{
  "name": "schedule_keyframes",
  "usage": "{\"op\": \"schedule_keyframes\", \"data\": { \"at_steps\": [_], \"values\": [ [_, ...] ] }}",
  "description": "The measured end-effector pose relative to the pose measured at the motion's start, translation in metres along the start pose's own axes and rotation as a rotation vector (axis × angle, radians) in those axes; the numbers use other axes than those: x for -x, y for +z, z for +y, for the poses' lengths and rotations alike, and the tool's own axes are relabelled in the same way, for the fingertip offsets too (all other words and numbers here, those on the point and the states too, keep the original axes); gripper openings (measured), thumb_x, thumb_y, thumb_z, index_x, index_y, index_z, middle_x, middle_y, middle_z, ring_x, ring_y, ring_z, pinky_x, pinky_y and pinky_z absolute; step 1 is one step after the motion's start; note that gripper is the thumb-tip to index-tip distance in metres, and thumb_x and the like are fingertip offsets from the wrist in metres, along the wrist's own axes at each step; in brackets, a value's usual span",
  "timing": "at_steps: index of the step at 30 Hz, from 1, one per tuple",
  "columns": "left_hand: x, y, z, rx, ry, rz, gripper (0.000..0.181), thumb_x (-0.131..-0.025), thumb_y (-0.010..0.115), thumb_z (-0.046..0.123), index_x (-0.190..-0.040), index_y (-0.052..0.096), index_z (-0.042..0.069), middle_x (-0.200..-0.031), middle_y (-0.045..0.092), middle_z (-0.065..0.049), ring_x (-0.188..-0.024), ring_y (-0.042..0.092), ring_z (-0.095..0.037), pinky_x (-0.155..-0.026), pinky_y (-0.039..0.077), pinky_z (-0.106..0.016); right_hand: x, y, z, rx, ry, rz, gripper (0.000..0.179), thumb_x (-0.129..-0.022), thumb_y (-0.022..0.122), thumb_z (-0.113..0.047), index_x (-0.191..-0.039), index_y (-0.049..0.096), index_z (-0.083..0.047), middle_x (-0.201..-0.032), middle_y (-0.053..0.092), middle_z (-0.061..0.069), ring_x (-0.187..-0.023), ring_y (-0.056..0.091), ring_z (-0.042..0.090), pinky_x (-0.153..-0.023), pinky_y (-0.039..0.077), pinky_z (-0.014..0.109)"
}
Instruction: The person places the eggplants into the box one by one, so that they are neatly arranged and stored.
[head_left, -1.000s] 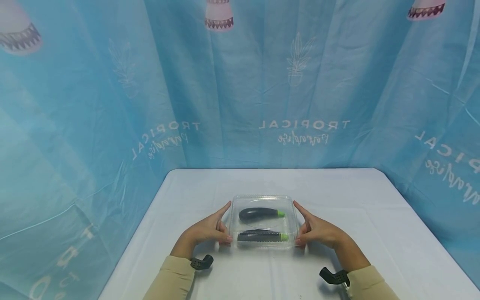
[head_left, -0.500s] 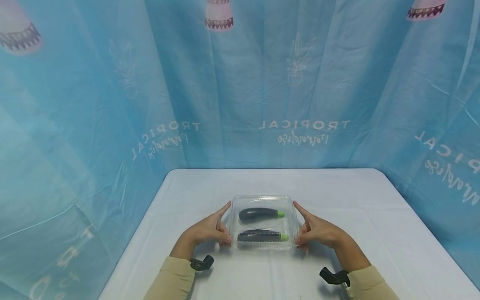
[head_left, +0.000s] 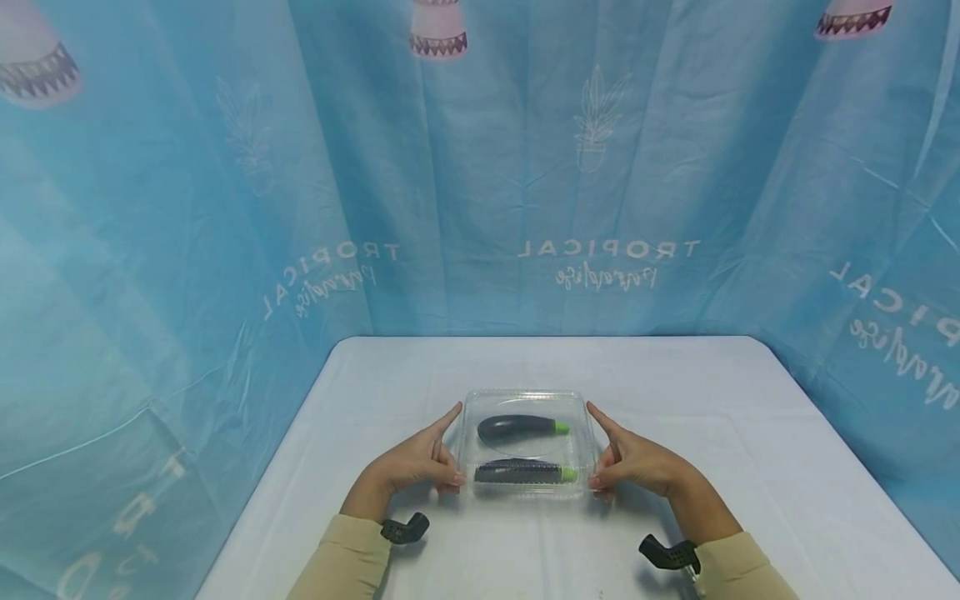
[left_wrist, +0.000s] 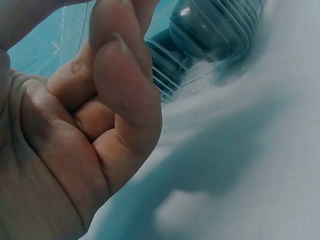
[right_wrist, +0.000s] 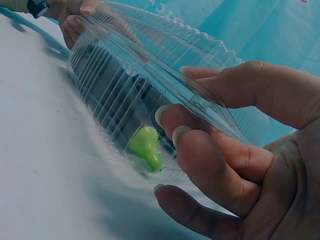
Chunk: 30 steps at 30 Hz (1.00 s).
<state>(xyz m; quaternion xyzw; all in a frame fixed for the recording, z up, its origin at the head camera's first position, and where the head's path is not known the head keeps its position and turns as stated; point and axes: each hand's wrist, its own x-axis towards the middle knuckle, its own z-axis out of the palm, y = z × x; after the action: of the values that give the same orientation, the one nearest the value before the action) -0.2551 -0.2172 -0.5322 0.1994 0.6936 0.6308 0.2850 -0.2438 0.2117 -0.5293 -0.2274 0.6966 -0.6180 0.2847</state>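
A clear plastic clamshell box point(head_left: 525, 400), its lid down, lies on the table with two eggplants inside. The far eggplant point(head_left: 513, 429) and the near eggplant point(head_left: 517, 472) lie crosswise, green stem ends to the right. My left hand point(head_left: 416, 458) holds the box's left side, thumb at the near corner and index finger stretched along the edge. My right hand point(head_left: 645, 462) mirrors it on the right. In the right wrist view, thumb and fingers pinch the box's rim point(right_wrist: 150, 62), near a green stem point(right_wrist: 146, 147). The left wrist view shows curled fingers point(left_wrist: 130, 90) beside the ribbed wall.
A white cloth covers the table point(head_left: 675, 375). Blue printed curtains point(head_left: 480, 183) hang behind it and along both sides. Each wrist wears a black camera mount, such as the left one point(head_left: 405, 527) and the right one point(head_left: 669, 552).
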Motion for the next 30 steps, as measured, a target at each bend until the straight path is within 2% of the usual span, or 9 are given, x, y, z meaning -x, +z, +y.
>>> {"op": "schedule_keyframes", "data": {
  "at_steps": [14, 30],
  "values": [
    [0.0008, 0.0008, -0.0034, 0.045, 0.017, -0.024, 0.134, -0.08, 0.087, -0.007, -0.17, -0.007, 0.026, -0.084, 0.073, -0.027, -0.067, 0.071, -0.023, -0.063, 0.063, -0.034, -0.0001, 0.0006, 0.0011, -0.003, 0.009, 0.005, 0.134, -0.086, 0.084, 0.0, -0.166, -0.021, -0.023, -0.082, 0.071, 0.028, -0.064, 0.07, 0.027, -0.068, 0.065, 0.047],
    [0.0013, 0.0011, 0.0011, 0.009, 0.007, -0.004, 0.134, -0.079, 0.088, -0.005, -0.17, -0.006, 0.026, -0.086, 0.073, -0.029, -0.068, 0.073, -0.024, -0.064, 0.063, -0.035, 0.0004, 0.0004, -0.0002, 0.013, 0.0, 0.01, 0.133, -0.086, 0.084, -0.001, -0.166, -0.02, -0.023, -0.083, 0.07, 0.029, -0.066, 0.071, 0.028, -0.068, 0.065, 0.049]
  ]
}}
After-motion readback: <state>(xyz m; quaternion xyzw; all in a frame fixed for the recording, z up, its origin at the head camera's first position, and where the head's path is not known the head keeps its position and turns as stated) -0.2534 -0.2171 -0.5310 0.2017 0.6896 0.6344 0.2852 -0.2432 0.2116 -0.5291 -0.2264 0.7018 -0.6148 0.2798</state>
